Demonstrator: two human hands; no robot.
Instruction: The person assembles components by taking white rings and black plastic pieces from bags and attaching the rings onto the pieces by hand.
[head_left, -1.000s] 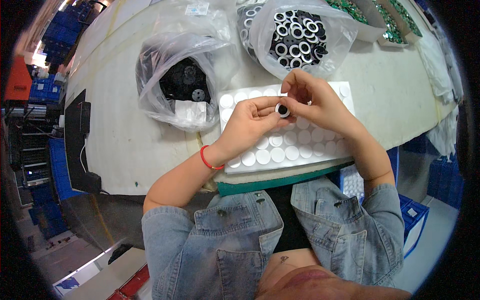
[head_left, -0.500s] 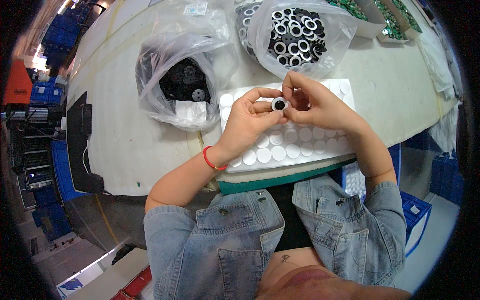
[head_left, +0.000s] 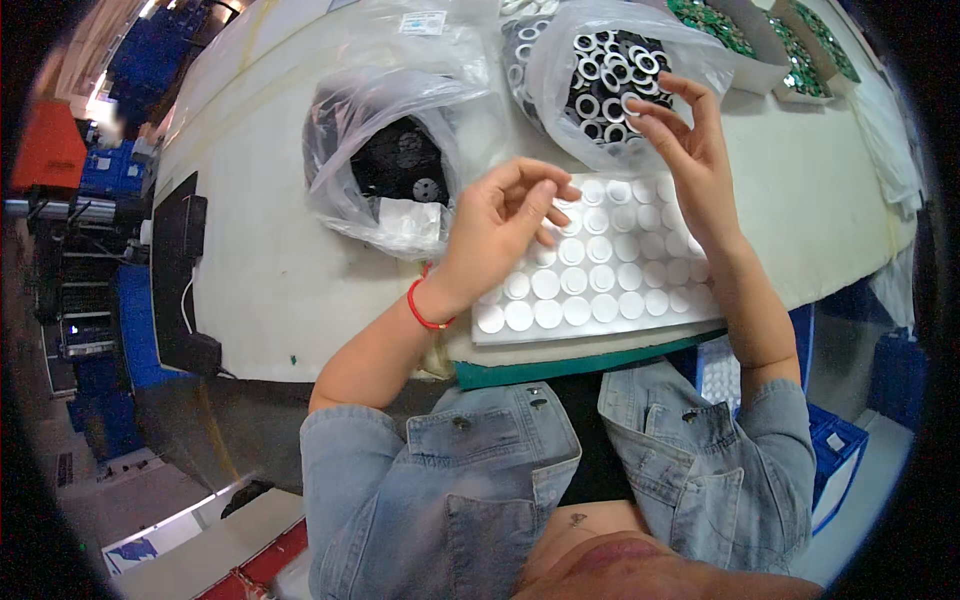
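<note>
My left hand (head_left: 500, 225) hovers over the left part of a white sheet (head_left: 590, 328) bearing rows of round white discs (head_left: 545, 285). Its fingers are loosely curled and apart, and nothing shows in them. My right hand (head_left: 692, 155) is raised at the near right edge of a clear plastic bag (head_left: 560, 115) full of black parts with white rings (head_left: 590, 70). Thumb and forefinger are spread there, with one white ring (head_left: 630, 103) by the fingertips; whether they touch it I cannot tell.
Left of the sheet stands another clear bag (head_left: 330, 190) holding black round parts (head_left: 395, 160). Open boxes of green parts (head_left: 790, 50) sit at the far right. A black device (head_left: 178, 280) lies along the table's left edge, and green edging (head_left: 590, 363) runs along the front.
My hands have parted, and the black-and-white round piece between them is no longer visible in either. My right hand has moved up and right to the ring bag; my left stays over the sheet.
</note>
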